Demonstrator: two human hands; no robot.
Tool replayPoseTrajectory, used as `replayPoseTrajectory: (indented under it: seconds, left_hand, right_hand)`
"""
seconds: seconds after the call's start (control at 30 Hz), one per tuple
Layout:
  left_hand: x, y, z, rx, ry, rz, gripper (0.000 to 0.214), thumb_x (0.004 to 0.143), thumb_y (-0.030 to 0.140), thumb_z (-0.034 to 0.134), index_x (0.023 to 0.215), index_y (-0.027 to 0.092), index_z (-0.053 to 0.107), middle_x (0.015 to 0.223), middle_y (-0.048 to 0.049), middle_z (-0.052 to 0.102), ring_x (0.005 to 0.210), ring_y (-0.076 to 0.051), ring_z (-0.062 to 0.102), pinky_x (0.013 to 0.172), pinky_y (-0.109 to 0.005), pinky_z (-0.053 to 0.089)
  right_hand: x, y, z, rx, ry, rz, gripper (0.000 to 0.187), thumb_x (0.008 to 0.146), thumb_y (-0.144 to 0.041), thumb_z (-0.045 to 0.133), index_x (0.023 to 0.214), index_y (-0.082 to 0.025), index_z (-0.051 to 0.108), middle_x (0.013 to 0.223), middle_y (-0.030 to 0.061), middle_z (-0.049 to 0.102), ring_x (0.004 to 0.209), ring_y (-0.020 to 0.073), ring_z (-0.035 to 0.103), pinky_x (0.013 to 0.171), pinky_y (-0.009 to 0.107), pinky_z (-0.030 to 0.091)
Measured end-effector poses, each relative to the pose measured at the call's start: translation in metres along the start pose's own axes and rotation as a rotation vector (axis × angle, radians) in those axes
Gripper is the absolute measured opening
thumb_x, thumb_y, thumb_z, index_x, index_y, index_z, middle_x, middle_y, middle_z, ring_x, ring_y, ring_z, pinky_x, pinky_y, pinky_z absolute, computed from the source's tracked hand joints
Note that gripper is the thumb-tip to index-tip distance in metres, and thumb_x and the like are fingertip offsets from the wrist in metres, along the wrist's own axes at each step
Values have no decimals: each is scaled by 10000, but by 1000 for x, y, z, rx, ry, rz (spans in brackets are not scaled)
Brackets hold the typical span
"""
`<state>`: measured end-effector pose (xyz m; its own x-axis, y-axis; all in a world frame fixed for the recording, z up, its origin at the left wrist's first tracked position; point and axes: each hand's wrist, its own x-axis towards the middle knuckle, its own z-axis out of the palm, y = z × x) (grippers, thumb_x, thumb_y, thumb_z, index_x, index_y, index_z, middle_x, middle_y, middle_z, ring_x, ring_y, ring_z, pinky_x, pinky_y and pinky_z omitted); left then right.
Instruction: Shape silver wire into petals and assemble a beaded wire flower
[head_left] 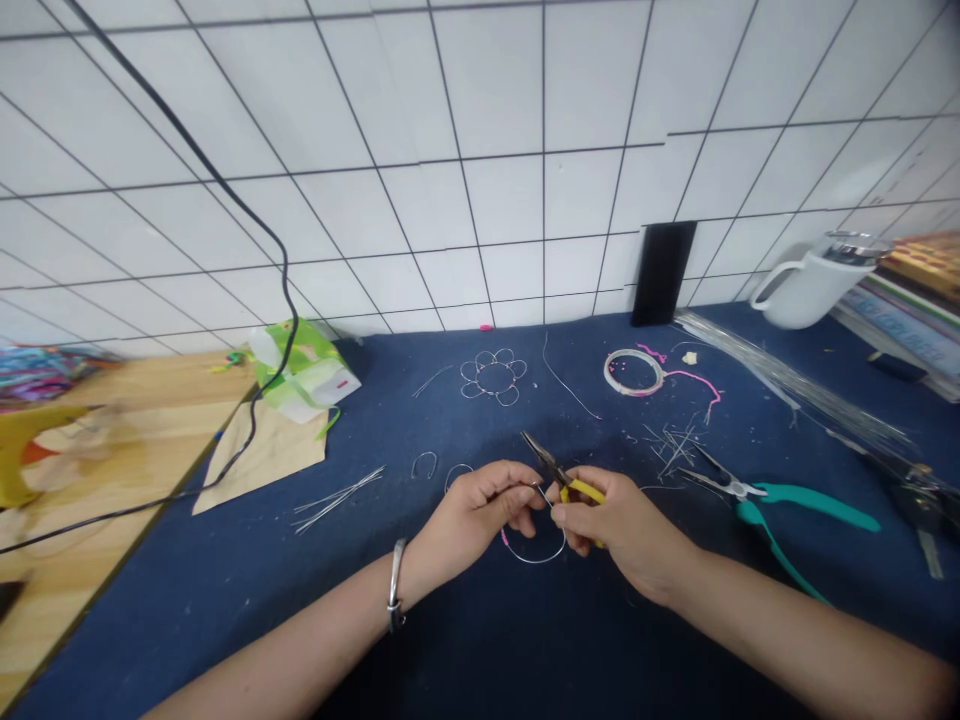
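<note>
My left hand (491,500) pinches a thin wire ring (536,561) that has a short pink wrapping on its left side. Yellow-handled needle-nose pliers (551,462) sit in my right hand (619,520), their dark jaws pointing up and left, away from the wire. The fingertips of my right hand are also close to the ring's right side; whether they touch it I cannot tell. Behind my hands lies a flower-shaped wire piece (493,394) with looped petals. A bent wire piece (424,466) rests left of my left hand.
Teal-handled pliers (802,500) and cut wire bits (675,450) lie at the right. Farther back are a ring wound with pink (634,394), a wire bundle (780,375) and a white mug (810,288). At left are straight wires (341,497), a black cable (255,400) and a yellow glue gun (30,450).
</note>
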<state>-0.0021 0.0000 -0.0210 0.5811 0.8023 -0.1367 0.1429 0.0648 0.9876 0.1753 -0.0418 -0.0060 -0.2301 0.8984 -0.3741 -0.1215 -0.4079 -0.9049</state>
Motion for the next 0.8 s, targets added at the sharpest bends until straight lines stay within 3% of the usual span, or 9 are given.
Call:
replayPoseTrajectory:
  seconds: [0.27, 0.57, 0.8]
  left_hand:
    - [0, -2, -1, 63, 60, 8, 187, 844, 292, 489, 884, 139, 587, 655, -21, 634, 605, -112, 607, 603, -247, 500]
    - [-1, -5, 1, 247, 155, 123, 192, 818, 278, 530, 918, 177, 659, 804, -41, 652, 606, -103, 614, 573, -218, 517]
    - [-2, -4, 4, 394, 184, 167, 195, 831, 241, 498, 936, 189, 655, 796, -38, 657, 577, -93, 613, 499, -180, 491]
  right_hand:
    - [1, 2, -1, -12, 20, -12, 162, 712, -188, 567, 872, -168, 555, 593, -50, 493, 521, 71, 457, 512, 215, 376]
    - [0, 0, 3, -112, 37, -66, 148, 725, -197, 562, 868, -162, 548, 635, -39, 492, 557, 80, 466, 534, 225, 408]
    - [1, 3, 4, -116, 52, -79, 157, 717, -205, 563, 869, -167, 550, 625, -38, 495, 554, 83, 468, 533, 223, 414]
